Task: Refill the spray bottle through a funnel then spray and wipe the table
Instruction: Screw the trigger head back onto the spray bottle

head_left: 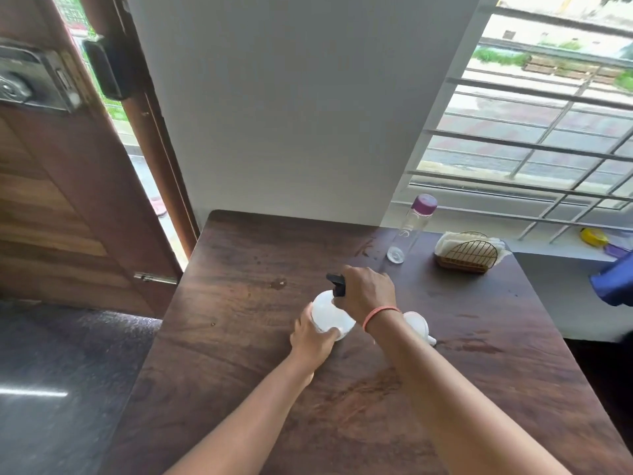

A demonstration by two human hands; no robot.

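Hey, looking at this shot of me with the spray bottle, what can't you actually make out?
Head view, the only one:
- Spray bottle: liquid level unreadable; the left hand covers its base.
- Black spray head: mostly hidden under the right hand; whether it is screwed on is unclear.
- White funnel: largely hidden behind the right forearm.
- Blue object: cut off by the right edge.
- Clear bottle: contents too faint to judge.

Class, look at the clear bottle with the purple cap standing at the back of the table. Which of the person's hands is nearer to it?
The right hand, which grips the spray bottle's black top, just in front of the purple-capped bottle. The left hand holds the spray bottle's body, lower and farther away.
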